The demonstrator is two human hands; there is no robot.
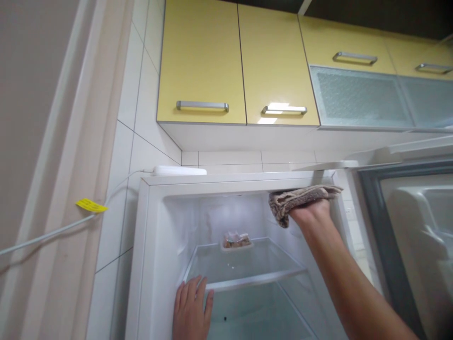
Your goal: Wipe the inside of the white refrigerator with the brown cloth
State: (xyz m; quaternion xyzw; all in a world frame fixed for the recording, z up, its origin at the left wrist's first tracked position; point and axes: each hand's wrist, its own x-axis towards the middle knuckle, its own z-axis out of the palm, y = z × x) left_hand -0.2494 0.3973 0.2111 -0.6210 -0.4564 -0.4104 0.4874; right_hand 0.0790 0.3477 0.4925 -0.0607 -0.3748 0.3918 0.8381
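Note:
An open white fridge [143,264] fills the lower middle of the view. My right hand [313,212] is raised to its upper right front edge and presses a folded brown-grey cloth [300,198] there; the cloth hides most of the fingers. At the lower left, my left hand [193,307] rests with fingers spread by the front left end of the glass shelf [244,264], holding nothing. A small packet of food [236,241] sits on a white tray at the back of that shelf.
The fridge door [421,236] stands open at the right. Yellow cabinets [201,61] hang above. A white flat device [180,171] lies on the fridge top, its cable [53,233] with a yellow tag running left.

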